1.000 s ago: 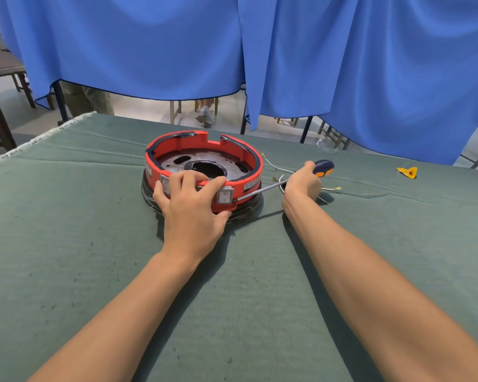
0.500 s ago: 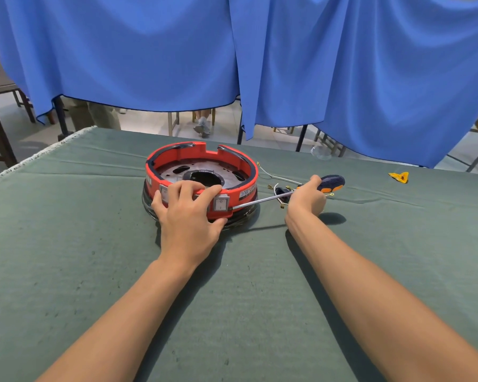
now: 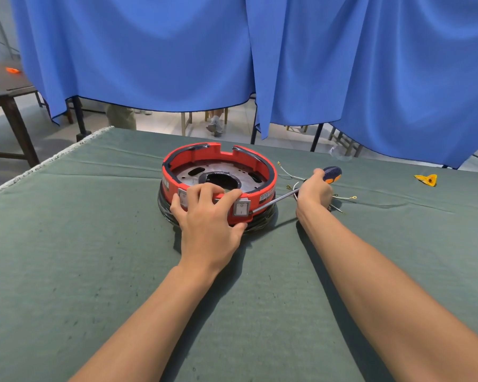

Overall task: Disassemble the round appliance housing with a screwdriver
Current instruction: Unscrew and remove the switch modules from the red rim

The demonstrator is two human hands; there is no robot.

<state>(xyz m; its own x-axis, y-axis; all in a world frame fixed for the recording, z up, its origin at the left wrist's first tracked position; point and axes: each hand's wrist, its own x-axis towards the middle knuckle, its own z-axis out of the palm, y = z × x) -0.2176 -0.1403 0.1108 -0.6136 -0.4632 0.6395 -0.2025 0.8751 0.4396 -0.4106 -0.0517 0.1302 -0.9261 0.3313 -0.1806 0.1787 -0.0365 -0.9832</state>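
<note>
A round red housing with a metal plate inside and a black base sits on the green table cloth. My left hand grips its near rim, fingers hooked over the edge beside a grey rocker switch. My right hand holds a screwdriver with a blue and orange handle. Its metal shaft runs left and its tip touches the housing's side right next to the switch.
Loose wires with terminals lie on the cloth under and right of my right hand. A small yellow piece lies at the far right. Blue curtains hang behind the table; a person's legs and chair legs show beneath. A dark table stands left.
My right hand with the screwdriver has shifted slightly, keeping the tip at the housing's side by the switch. My left hand stays on the rim. The view has tilted a little.
</note>
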